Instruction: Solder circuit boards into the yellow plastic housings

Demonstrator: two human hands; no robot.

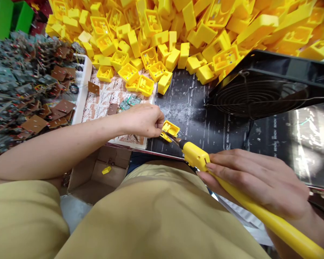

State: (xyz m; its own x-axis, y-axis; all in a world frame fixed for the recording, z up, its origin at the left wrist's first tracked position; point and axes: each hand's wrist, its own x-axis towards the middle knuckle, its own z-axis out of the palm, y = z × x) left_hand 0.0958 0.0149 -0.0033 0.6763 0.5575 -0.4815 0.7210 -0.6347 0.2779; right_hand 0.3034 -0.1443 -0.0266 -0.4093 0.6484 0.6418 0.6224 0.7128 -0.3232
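My right hand (259, 180) is wrapped around the yellow handle of a soldering iron (197, 156). The iron's metal tip reaches into a small open yellow plastic case (171, 129) near the front edge of the bench. Closed in a pinch, my left hand (147, 120) is at the left side of this case; whatever its fingertips hold is hidden. Just behind the left wrist lie small green-grey circuit boards (129, 101) and a brown board (112, 109).
A large heap of yellow cases (151, 36) covers the back. Wired circuit boards (29, 82) are piled at the left beside a white tray edge (83, 86). A black fan (245, 90) stands at the right. Below the bench is a cardboard box (93, 180).
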